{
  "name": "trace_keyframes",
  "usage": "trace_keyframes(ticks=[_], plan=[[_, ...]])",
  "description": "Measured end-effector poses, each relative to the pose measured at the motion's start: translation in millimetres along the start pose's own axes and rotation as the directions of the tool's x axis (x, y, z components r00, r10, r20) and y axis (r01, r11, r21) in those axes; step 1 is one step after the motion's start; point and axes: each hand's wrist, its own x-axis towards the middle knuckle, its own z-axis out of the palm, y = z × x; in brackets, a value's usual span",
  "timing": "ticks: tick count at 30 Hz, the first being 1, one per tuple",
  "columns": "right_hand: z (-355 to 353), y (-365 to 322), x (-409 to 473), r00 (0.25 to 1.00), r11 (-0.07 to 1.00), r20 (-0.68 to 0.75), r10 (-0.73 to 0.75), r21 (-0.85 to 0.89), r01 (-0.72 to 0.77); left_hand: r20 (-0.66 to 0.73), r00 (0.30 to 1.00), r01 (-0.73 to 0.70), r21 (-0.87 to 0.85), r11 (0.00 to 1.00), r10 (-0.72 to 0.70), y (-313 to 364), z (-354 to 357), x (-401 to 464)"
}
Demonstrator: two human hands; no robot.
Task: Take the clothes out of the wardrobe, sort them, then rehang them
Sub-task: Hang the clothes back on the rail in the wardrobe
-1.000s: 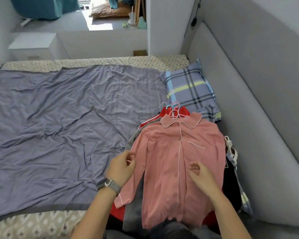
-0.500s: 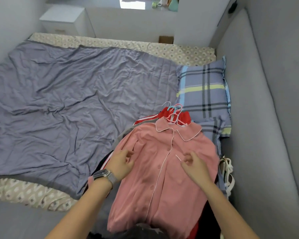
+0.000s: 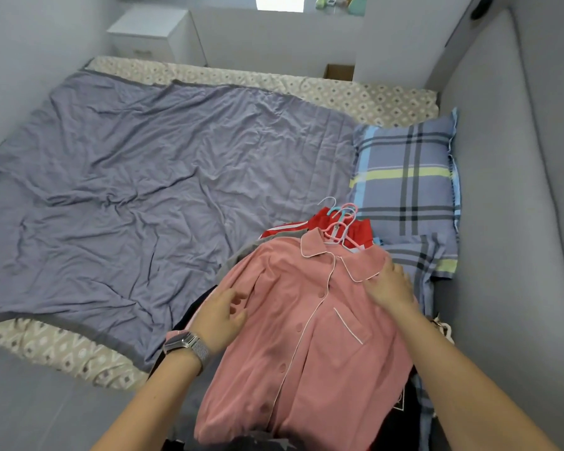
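Both hands, left hand [image 3: 220, 315] and right hand [image 3: 388, 283], lie loosely spread on the pink shirt [image 3: 306, 336].

This is a home bedroom. A wide bed with a crumpled grey-blue quilt [image 3: 150, 177] over a beige diamond-patterned sheet [image 3: 365, 96] fills the room, with a blue plaid pillow [image 3: 407, 177] against a grey padded headboard [image 3: 502, 222]. A white bedside cabinet [image 3: 153, 34] stands in the far corner.

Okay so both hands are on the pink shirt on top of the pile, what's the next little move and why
Probably lift the pink shirt off the pile and lay it on the grey sheet. It lies on top, its hanger showing at the collar. The right hand rests at its shoulder, the left hand at its sleeve, and the sheet beside the pile has room.
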Motion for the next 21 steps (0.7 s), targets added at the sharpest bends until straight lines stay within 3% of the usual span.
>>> trace_keyframes(ticks=[5, 8, 10, 16, 21], plan=[[5, -5, -16, 0.983, 0.997, -0.186, -0.013, 0.069, 0.026, 0.032, 0.999, 0.015, -0.012, 1.0, -0.015, -1, 6, -4], [-2, -14, -36, 0.981, 0.986, -0.194, -0.006, 0.161, 0.038, 0.055, 0.998, 0.016, -0.019, 1.0, -0.015, -4, 7, -6], [-8, -19, -49, 0.975, 0.972, -0.202, -0.097, 0.193, 0.136, 0.06, 0.998, -0.008, -0.03, 1.0, 0.01, -4, 6, -5], [-23, -17, -86, 0.946, 0.905, -0.044, -0.32, 0.279, 0.32, -0.093, 0.988, -0.126, -0.07, 0.99, 0.12, 3, -7, 7], [-36, 3, -108, 0.91, 0.734, 0.185, -0.372, 0.659, 0.166, -0.036, 0.987, -0.15, 0.081, 0.985, 0.153, 10, -12, 17]])
